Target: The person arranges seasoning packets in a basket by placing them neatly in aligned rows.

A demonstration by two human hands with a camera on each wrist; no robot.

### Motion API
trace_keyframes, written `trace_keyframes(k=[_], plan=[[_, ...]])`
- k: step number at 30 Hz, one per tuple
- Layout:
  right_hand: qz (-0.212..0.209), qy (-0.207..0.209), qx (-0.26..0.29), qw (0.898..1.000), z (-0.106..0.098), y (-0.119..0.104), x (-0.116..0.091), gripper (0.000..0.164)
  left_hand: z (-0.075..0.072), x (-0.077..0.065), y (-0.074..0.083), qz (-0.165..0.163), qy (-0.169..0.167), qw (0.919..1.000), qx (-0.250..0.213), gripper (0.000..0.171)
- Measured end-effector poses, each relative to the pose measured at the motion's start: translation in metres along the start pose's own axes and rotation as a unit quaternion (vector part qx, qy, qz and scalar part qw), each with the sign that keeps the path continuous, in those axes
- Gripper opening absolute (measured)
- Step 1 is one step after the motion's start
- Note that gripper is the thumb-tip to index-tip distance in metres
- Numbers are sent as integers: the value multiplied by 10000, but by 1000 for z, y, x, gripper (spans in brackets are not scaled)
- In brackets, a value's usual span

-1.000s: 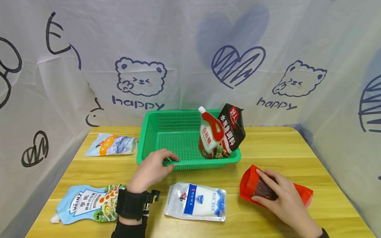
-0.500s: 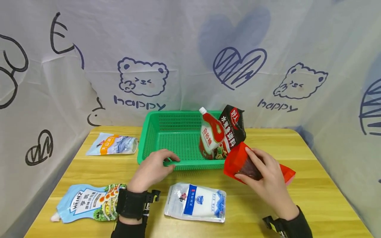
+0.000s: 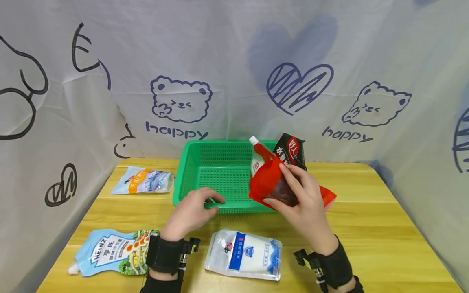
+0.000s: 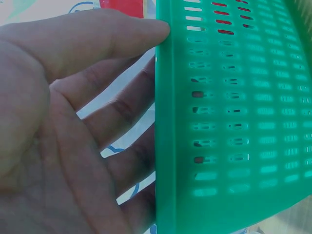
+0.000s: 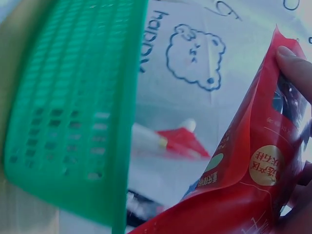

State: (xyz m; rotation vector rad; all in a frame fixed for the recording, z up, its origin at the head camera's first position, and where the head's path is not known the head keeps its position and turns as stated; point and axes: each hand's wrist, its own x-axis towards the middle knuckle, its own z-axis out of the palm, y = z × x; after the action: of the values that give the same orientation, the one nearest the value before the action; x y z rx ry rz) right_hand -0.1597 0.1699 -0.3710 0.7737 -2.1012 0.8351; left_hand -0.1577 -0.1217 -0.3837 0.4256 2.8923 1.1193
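My left hand holds the front rim of a green plastic basket, near its left end. In the left wrist view the thumb presses the outside of the rim and the other fingers pass behind it. My right hand grips a red bag with a dark see-through window, thumb and fingers on either side. This bag hangs tilted over the basket's front right part. Behind it, inside the basket, stand a white-capped red and white sugar pouch and a black seasoning packet, both partly hidden.
A silver, blue and white pouch lies in front of the basket. At front left is a light-blue Heinz spouted pouch, partly behind the left wrist. A blue and orange pouch lies left of the basket. A cloth backdrop stands behind the table.
My right hand has lifted the red bag from the table's right side and carried it left to above the basket. My left hand stays at the rim. The view shifts slightly.
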Motion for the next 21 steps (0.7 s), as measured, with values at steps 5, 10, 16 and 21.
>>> trace_keyframes(k=[5,10,16,21], plan=[[56,107,185,9998,14,-11,11,76,1,0,0,89,12,10000,4,22],[191,206,424,9987,24,-20,16,77,3,2,1,127,-5,9999,50,18],[-17,214,396,9990,29,-21,18,77,2,2,4,-32,-34,10000,-49,18],[-25,205,380,9991,29,-18,17,77,0,2,6,209,345,9987,-312,27]])
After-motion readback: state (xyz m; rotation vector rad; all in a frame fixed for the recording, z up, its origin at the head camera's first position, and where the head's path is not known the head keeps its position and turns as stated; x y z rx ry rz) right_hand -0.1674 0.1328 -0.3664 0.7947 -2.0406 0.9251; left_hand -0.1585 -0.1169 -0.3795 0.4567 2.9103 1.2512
